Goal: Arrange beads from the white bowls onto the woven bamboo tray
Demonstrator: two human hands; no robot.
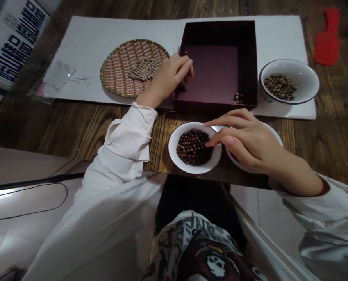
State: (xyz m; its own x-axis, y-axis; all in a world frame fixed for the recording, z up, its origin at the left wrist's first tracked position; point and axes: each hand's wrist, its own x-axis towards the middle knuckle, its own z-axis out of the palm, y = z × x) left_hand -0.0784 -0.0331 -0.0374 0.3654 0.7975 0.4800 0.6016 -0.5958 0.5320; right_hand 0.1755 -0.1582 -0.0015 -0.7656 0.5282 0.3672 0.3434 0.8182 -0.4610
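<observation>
My left hand (pixel 174 73) is over the left wall of a dark red box (pixel 216 72), its fingers curled down inside; whatever they hold, if anything, is hidden. Several small beads (pixel 237 98) lie in the box's near right corner. My right hand (pixel 250 138) spans two white bowls, fingers apart. One fingertip reaches the dark brown beads (pixel 193 146) in the left white bowl (pixel 176 164). Beneath the palm, the right white bowl (pixel 275 132) is mostly covered, and its contents are hidden. Beside my left wrist lies a round woven tray (pixel 115 68) with pale beads (pixel 144 69).
A larger white bowl (pixel 307 84) with olive-brown beads stands right of the box. Under these lies a white board (pixel 86 35) on the wooden table (pixel 334 132). A red scoop-shaped object (pixel 327 43) lies far right, a clear plastic bag (pixel 58 76) at left.
</observation>
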